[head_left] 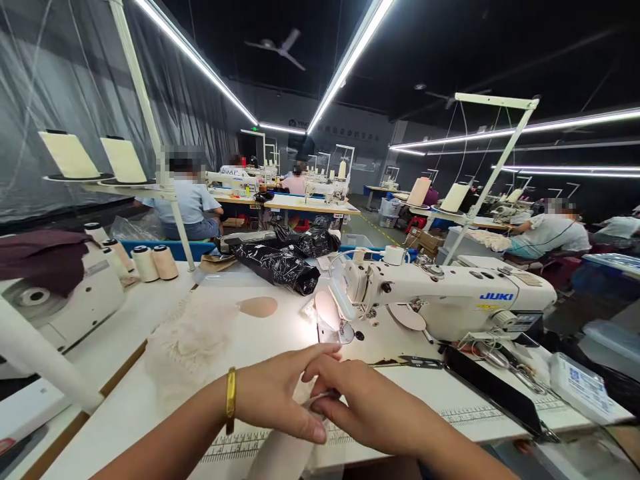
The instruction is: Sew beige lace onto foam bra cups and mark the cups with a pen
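Close together above the front of the sewing table, my left hand (277, 393) and my right hand (373, 400) meet over a pale, thin fabric piece (283, 457). My right thumb and forefinger pinch its upper end. The left thumb lies across the same fabric, its forefinger stretched toward the machine; my other left fingers are hidden. A yellow bangle (231, 400) circles the left wrist. Just beyond the hands stands a white JUKI sewing machine (425, 293), its needle area lit. Left of it lie a pale oval piece (257, 307) and a heap of cream fabric (193, 343).
Black plastic bags (280, 263) lie behind the needle area. To the right are a black phone-like slab (493, 390), metal scissors (517, 367) and a white box (583, 387). Thread cones (145, 263) stand left beside another machine (75, 300). Several co-workers sit farther off.
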The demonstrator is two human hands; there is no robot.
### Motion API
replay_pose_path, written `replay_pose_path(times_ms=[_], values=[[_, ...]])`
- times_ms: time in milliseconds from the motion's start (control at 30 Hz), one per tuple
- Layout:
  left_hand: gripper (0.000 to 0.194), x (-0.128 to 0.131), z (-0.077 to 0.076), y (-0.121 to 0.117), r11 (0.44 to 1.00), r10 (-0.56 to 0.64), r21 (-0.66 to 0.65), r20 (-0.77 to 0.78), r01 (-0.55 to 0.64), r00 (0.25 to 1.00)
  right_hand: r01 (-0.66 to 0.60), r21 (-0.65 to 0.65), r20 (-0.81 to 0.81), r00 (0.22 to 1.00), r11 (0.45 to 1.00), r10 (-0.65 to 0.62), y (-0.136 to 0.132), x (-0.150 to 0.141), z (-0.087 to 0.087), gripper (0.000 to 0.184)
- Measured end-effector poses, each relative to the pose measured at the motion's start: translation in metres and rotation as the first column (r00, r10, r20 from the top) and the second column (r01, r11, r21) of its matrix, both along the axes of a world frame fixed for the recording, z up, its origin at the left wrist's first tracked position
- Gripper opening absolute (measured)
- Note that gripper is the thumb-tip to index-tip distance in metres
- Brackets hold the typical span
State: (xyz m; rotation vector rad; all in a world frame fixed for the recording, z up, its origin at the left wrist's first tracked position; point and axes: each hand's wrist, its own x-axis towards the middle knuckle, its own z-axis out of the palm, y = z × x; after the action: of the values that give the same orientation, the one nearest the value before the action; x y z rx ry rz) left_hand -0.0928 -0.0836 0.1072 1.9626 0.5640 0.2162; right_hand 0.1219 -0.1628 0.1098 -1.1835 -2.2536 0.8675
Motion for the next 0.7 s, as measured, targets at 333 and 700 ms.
replay_pose_path(times_ms=[333, 700], values=[[0.028, 0.003, -0.014, 0.026, 0.97, 0.095, 0.214, 0.095, -0.113, 0.991, -0.012, 0.468, 0.32, 0.934, 0.884, -0.157, 0.018, 0.012, 0.031, 0.014], [0.018, 0.009, -0.053, 0.032, 0.451, 0.093, 0.892, -0.031, -0.014, 0.995, -0.042, 0.825, 0.206, 0.951, 0.564, -0.23, 0.074, 0.025, -0.103, 0.029]])
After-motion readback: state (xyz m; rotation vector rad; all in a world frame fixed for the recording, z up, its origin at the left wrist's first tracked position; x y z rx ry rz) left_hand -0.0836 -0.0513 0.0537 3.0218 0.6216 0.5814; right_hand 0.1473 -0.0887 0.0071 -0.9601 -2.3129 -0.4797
